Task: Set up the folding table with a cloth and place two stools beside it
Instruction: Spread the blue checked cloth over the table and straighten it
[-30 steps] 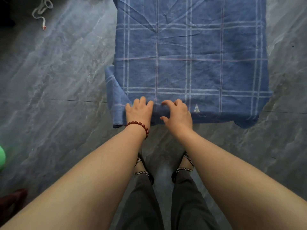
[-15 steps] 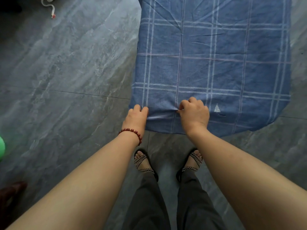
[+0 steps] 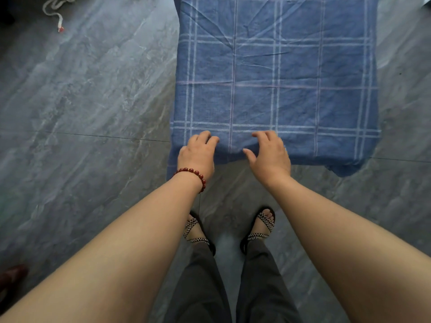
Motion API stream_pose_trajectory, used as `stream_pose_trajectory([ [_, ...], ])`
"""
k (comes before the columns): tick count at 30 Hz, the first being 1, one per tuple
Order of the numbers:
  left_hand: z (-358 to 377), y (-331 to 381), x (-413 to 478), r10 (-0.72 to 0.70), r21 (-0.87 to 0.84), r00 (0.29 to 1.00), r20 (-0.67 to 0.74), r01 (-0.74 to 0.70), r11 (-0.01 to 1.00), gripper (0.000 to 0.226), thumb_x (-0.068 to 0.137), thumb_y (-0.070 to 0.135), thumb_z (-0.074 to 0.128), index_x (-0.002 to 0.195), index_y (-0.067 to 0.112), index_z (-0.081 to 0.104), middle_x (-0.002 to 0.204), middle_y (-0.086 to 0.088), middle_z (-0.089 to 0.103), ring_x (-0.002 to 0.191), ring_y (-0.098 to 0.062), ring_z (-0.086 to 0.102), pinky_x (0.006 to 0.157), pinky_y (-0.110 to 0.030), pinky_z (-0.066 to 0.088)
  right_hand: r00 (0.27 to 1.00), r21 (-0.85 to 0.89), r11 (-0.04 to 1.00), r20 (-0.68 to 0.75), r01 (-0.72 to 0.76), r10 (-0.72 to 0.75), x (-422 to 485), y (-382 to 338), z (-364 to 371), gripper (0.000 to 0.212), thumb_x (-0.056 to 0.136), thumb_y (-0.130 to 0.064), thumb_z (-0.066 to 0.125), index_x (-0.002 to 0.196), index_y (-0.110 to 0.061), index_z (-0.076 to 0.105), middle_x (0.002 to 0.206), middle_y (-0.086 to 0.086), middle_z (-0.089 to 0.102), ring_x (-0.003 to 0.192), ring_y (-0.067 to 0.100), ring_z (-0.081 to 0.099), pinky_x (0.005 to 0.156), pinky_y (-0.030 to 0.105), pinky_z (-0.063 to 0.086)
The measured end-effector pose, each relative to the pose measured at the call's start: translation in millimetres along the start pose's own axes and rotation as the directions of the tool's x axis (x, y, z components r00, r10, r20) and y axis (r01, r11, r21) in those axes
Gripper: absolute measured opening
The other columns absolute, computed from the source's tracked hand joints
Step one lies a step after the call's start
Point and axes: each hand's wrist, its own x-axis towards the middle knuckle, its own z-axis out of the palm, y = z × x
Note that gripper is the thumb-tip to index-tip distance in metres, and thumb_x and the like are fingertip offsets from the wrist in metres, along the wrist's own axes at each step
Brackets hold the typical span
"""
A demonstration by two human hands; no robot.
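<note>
- Floor (image 3: 81, 101): grey marbled tiles, visible to the left, to the right and on the near side of the cloth.
- Cloth (image 3: 279, 89): blue with pale check lines, spread creased over the worktop, which it hides completely. Its near edge hangs down, and the near-right corner droops lowest.
- Trouser legs (image 3: 205, 287): dark grey, standing just short of the cloth's near edge.
- Right hand (image 3: 268, 155): over the cloth's near edge, fingers spread and loosely bent, thumb out, holding nothing.
- Left hand (image 3: 198, 152): at the same edge, towards the cloth's near-left corner. Its fingers are bent with the tips on the fabric; whether they pinch it cannot be told.
- Sandals (image 3: 261, 227): checked straps, on the floor below the cloth's near edge.
- Bracelet (image 3: 193, 172): dark red beads on the left wrist, over the cloth's hanging edge.
- Cord (image 3: 56, 10): white with a red tip, on the floor well left of the cloth's far end.
</note>
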Motion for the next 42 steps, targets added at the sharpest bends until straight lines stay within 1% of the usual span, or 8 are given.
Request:
stream_pose_trajectory([
  [5,2,43,19,-0.001,0.023,0.990,0.140,-0.002,1.000,0.061,0.094,0.013,0.046,0.147,0.027,0.019,0.157,0.000,0.006,0.144,-0.023,0.010,0.110,-0.042,0.027,0.998,-0.072,0.997,0.060,-0.008,0.012,4,37,-19,0.058,0.095,-0.038,0.049,0.146,-0.021,0.028,0.156,0.003,0.018,0.142,0.022,0.018,0.111,0.041,0.023],
  [8,8,69,25,-0.018,0.056,0.973,0.231,0.006,0.998,0.060,0.097,0.019,0.041,0.149,0.029,0.011,0.158,-0.002,-0.004,0.145,-0.025,0.004,0.110,-0.045,0.026,0.980,-0.122,0.990,0.176,-0.073,0.094,7,65,-29,0.058,0.098,-0.042,0.036,0.150,-0.027,0.014,0.160,-0.001,-0.004,0.146,0.023,0.002,0.116,0.049,0.011],
  [11,12,94,30,-0.084,0.021,0.973,0.216,0.081,0.996,0.056,0.099,0.026,0.037,0.148,0.029,0.013,0.158,-0.003,-0.004,0.144,-0.028,0.004,0.109,-0.047,0.027,0.961,-0.141,0.989,0.265,-0.047,0.083,9,92,-40,0.056,0.100,-0.043,0.029,0.150,-0.028,0.010,0.159,-0.007,-0.009,0.146,0.021,-0.001,0.116,0.052,0.009],
  [17,15,156,55,0.031,0.033,0.958,0.284,-0.043,0.999,0.056,0.098,0.029,0.037,0.148,0.031,0.014,0.158,0.002,-0.002,0.144,-0.027,0.006,0.110,-0.047,0.025,0.971,0.015,0.999,0.234,-0.048,0.043,23,122,-66,0.055,0.099,-0.034,0.035,0.150,-0.019,0.018,0.160,0.000,0.004,0.146,0.023,0.007,0.116,0.043,0.017],
  [22,8,200,90,0.084,-0.020,0.959,0.271,-0.081,0.996,0.056,0.097,0.027,0.039,0.148,0.029,0.017,0.158,0.000,0.005,0.143,-0.028,0.013,0.112,-0.046,0.025,0.996,0.175,0.984,0.092,0.004,-0.020,56,137,-96,0.049,0.096,-0.011,0.038,0.144,-0.008,0.032,0.156,0.008,0.022,0.143,0.022,0.020,0.116,0.032,0.018],
  [29,-20,225,141,0.134,-0.081,0.952,0.275,-0.115,0.990,0.053,0.098,0.027,0.038,0.147,0.028,0.020,0.157,0.002,0.009,0.142,-0.024,0.016,0.109,-0.047,0.030,0.997,0.309,0.950,-0.038,-0.050,0.065,105,154,-137,0.052,0.086,0.007,0.038,0.137,-0.004,0.044,0.149,0.009,0.036,0.138,0.022,0.033,0.112,0.025,0.021],
  [35,-47,251,190,0.191,-0.217,0.972,0.136,-0.159,0.963,0.045,0.096,0.022,0.044,0.140,0.019,0.036,0.147,-0.001,0.033,0.129,-0.025,0.039,0.105,-0.037,0.036,0.953,0.405,0.905,-0.196,-0.134,0.229,143,174,-171,0.048,0.075,0.014,0.041,0.116,-0.003,0.059,0.125,0.012,0.054,0.112,0.028,0.053,0.089,0.026,0.037],
  [42,-40,303,228,0.061,-0.341,0.994,0.092,-0.026,0.940,0.034,0.091,0.036,0.055,0.116,0.014,0.052,0.120,-0.005,0.051,0.107,-0.022,0.053,0.091,-0.033,0.043,0.906,0.459,0.809,-0.020,-0.367,0.422,170,213,-164,0.032,0.089,-0.002,0.047,0.120,-0.007,0.055,0.130,0.013,0.049,0.114,0.029,0.051,0.088,0.023,0.033],
])
